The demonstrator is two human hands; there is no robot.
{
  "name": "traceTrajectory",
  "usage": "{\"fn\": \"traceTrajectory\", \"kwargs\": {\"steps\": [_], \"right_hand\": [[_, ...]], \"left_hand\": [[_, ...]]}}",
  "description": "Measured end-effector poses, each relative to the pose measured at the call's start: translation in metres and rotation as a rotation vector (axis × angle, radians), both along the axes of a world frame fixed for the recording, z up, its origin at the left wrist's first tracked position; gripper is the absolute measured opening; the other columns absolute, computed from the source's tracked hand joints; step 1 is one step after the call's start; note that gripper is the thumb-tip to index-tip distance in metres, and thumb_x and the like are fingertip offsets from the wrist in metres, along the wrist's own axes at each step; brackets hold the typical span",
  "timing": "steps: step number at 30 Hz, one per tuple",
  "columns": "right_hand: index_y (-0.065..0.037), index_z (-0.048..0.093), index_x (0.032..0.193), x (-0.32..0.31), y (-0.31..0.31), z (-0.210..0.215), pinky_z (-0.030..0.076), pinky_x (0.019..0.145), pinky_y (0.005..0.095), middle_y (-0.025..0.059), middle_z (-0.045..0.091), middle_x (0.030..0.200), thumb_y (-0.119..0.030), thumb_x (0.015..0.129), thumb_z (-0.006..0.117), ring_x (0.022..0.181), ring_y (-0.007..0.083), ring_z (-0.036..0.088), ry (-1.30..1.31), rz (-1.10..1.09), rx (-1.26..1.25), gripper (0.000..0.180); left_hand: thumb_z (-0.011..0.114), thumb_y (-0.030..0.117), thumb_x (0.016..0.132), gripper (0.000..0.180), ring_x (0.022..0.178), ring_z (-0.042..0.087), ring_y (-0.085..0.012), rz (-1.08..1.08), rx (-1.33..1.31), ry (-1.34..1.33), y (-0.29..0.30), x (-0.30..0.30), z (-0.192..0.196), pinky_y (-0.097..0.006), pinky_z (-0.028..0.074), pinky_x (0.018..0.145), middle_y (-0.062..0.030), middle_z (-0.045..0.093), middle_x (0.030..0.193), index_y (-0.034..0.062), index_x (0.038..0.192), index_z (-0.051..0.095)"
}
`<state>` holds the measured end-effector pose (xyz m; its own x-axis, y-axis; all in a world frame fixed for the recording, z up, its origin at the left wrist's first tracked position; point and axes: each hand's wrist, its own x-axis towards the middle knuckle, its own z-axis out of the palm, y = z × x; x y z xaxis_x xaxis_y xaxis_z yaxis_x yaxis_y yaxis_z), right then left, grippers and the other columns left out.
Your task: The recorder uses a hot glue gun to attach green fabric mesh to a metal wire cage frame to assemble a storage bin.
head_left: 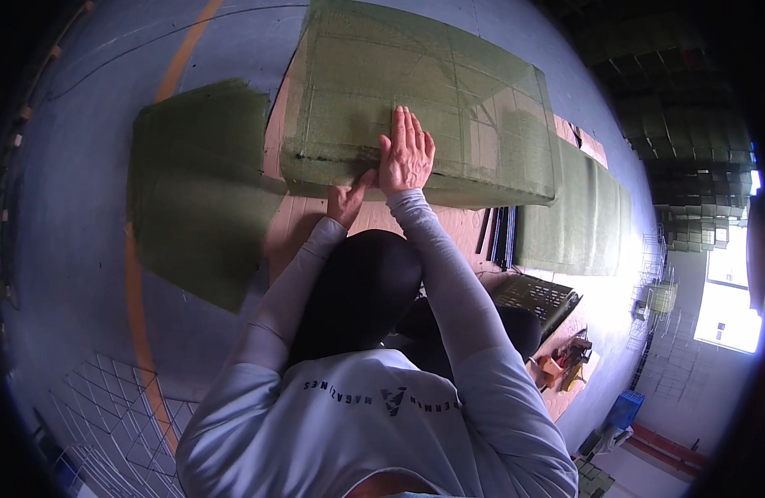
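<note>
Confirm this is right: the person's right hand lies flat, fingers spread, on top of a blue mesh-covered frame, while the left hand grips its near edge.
One detail is wrong: the mesh-covered frame is green, not blue. The head view shows the right hand lying flat on it with fingers spread, while the left hand grips its near edge.

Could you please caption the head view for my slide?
Right hand flat on a green mesh-covered frame, left hand at its near edge.

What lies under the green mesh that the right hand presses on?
Through the mesh, a wire frame shows, resting on brown board. What lies beneath the right hand is covered.
</note>
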<state>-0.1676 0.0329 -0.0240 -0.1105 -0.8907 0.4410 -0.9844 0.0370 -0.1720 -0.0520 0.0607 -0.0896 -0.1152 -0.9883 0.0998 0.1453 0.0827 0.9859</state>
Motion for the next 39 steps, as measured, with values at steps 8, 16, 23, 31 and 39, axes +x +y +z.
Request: {"fn": "traceTrajectory", "kwargs": {"steps": [8,16,23,31,39], "right_hand": [[-0.011,0.033,0.141,-0.002,0.002,0.001,0.026,0.106,0.043,0.0071,0.042,0.14,-0.036,0.092,0.048,0.131,0.022,0.037,-0.012,-0.009,0.013,0.057],[-0.008,0.032,0.141,0.03,-0.011,0.016,0.02,0.11,0.0457,0.0086,0.039,0.143,-0.038,0.096,0.035,0.135,0.0218,0.031,-0.176,0.088,0.047,0.054],[-0.01,0.029,0.142,0.034,-0.013,0.01,0.022,0.108,0.0457,0.0081,0.036,0.144,-0.037,0.092,0.046,0.133,0.0235,0.032,-0.017,0.099,0.065,0.06],[-0.011,0.031,0.142,0.032,-0.015,0.008,0.024,0.107,0.0454,0.0082,0.038,0.143,-0.037,0.091,0.049,0.132,0.0231,0.034,-0.006,0.1,0.042,0.06],[-0.01,0.029,0.142,0.049,-0.018,0.02,0.02,0.109,0.0491,0.0084,0.036,0.144,-0.038,0.093,0.043,0.134,0.0236,0.031,-0.107,0.115,0.112,0.058]], "left_hand": [[0.065,0.032,0.087,0.036,0.083,0.063,-0.0154,0.105,0.103,0.007,-0.001,0.021,0.029,-0.031,0.048,0.076,-0.0108,0.069,0.091,-0.0022,0.099,0.066],[0.068,0.015,0.085,0.029,0.082,0.063,-0.0157,0.038,0.092,0.248,-0.01,0.025,-0.004,-0.03,0.052,0.071,-0.0105,0.066,0.095,-0.004,0.106,0.061],[0.064,0.015,0.088,0.023,0.082,0.063,-0.0137,0.03,0.006,0.113,-0.006,0.029,0.001,-0.03,0.051,0.073,-0.0086,0.068,0.092,-0.0054,0.099,0.064],[0.065,0.032,0.087,0.038,0.074,0.058,-0.0097,0.104,0.313,-0.192,-0.006,0.052,0.029,-0.03,0.047,0.067,-0.0076,0.069,0.081,-0.0056,0.086,0.067],[0.067,0.028,0.086,0.032,0.071,0.06,-0.0112,0.072,0.16,0.086,-0.009,0.05,0.005,-0.028,0.047,0.066,-0.0064,0.067,0.08,-0.0036,0.084,0.066]]}}
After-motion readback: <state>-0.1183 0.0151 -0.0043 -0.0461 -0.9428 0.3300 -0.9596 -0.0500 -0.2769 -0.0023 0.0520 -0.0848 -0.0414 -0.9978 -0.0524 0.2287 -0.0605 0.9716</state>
